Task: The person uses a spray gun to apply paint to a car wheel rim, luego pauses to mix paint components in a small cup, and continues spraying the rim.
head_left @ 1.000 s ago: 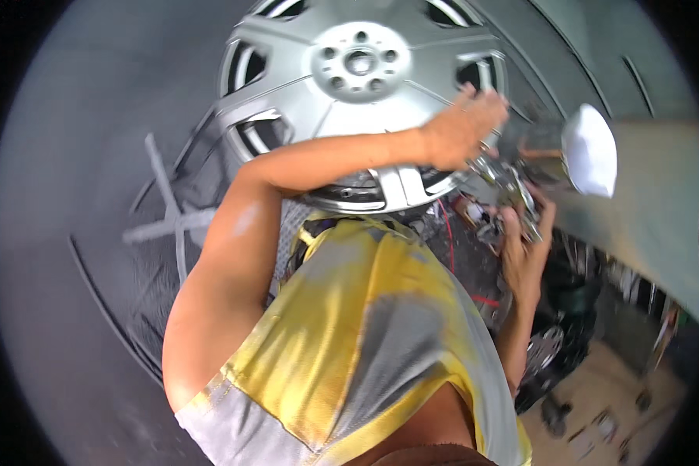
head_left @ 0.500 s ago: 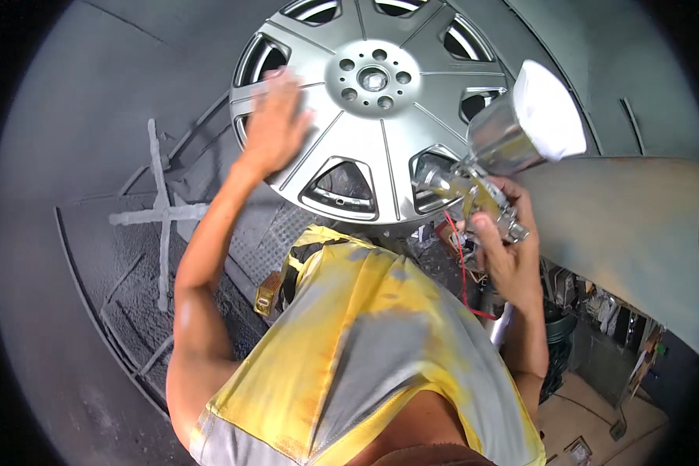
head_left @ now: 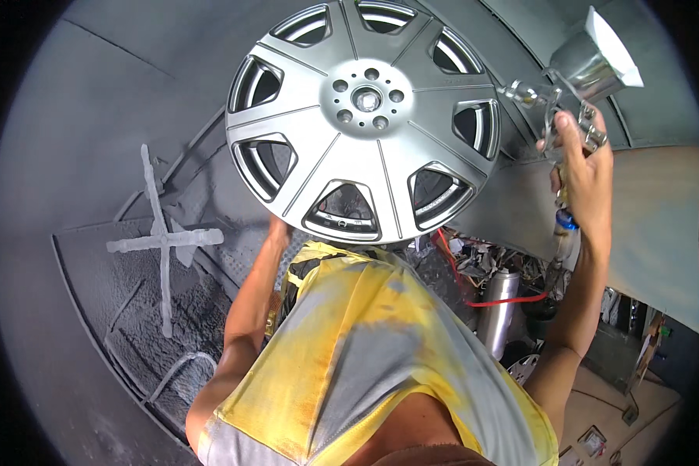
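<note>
A silver multi-spoke wheel rim (head_left: 349,163) lies face up in front of me, with five holes around its hub. My right hand (head_left: 586,163) grips a metal spray gun (head_left: 563,109) beside the rim's upper right, thumb over its body. The gun carries a steel cup with a white cover (head_left: 607,48) on top, and its nozzle points at the rim. A fitting with a blue ring (head_left: 567,220) hangs below the grip. My left hand (head_left: 279,230) is at the rim's lower left edge, its fingers hidden beneath it.
On the left are a grey painted cross (head_left: 161,239) and paint-coated rods. At right sit a pale curved panel (head_left: 656,233), a red hose (head_left: 507,300), a silver cylinder (head_left: 495,314) and clutter below. Dark booth walls (head_left: 93,116) surround the rim.
The spray gun has risen to the rim's upper right in my right hand. My left hand has moved from over the rim's face to beneath its lower left edge.
</note>
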Demonstrator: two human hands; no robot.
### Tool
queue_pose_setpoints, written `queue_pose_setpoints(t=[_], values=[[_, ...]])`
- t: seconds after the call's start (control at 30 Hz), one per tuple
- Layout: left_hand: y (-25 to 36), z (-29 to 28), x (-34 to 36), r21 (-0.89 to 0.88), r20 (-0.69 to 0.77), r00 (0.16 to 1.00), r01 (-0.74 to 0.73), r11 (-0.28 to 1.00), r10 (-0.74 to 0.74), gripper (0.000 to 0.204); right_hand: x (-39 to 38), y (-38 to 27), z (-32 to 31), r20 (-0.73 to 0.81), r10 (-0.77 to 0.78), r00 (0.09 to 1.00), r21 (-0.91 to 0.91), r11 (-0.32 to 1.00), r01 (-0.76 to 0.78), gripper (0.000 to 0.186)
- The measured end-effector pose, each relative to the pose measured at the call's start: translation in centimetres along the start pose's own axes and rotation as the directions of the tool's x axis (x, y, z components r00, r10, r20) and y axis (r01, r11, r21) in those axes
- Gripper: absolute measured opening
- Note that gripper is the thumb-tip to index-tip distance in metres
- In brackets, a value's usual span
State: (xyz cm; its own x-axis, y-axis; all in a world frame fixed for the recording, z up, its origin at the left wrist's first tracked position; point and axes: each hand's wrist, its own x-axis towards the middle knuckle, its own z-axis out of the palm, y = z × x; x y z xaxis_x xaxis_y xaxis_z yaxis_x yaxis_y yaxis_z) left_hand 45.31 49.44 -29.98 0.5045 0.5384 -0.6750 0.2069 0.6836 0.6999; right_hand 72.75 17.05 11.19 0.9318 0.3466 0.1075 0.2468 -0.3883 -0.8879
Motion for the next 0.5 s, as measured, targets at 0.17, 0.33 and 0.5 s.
queue_pose_setpoints(t=[0.17,0.33,0.5], values=[[-0.5,1.8,0.3,-0.073,0.067,0.991,0.125,0.99,-0.12,0.048,2.9,-0.3,-1.7,-0.05,-0.058,0.997,-0.083,0.995,0.054,0.032],[0.2,1.0,1.8,-0.009,0.05,0.993,0.106,0.994,-0.106,0.048,2.7,0.3,-2.4,-0.07,-0.074,0.995,-0.106,0.992,0.066,0.032],[3.6,-1.2,5.0,0.083,-0.001,1.0,0.011,0.996,-0.011,0.048,-1.1,-0.8,-1.5,-0.048,0.042,0.998,-0.092,0.995,-0.047,0.036]])
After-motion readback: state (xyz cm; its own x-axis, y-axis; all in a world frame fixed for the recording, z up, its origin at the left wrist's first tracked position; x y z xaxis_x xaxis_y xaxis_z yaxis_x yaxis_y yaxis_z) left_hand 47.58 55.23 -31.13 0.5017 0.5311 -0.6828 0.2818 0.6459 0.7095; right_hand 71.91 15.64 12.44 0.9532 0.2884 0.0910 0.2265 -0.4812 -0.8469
